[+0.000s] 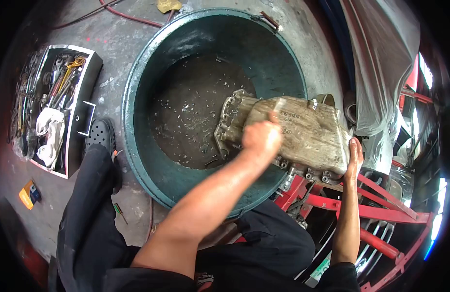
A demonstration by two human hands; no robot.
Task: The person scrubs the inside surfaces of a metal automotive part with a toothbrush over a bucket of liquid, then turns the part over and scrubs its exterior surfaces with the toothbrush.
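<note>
A stained cast-metal oil pan (305,138) with a bolt-holed flange rests tilted over the right side of a large green tub (130,112). My left hand (263,137) is closed in a fist over the pan's upper face. A short pale-tipped tool (280,104) sticks out of it; motion blur hides its exact kind. At the pan's right end, my right hand (354,158) grips the edge, thumb and fingers along the side. Dark liquid (186,109) with floating light flecks lies in the bottom of the tub.
To the left stands an open tool drawer (81,117) with several hand tools and a white cloth (49,134). A red metal frame (380,211) is close on the right, below plastic sheeting (380,63). A red hose (132,18) runs behind the tub.
</note>
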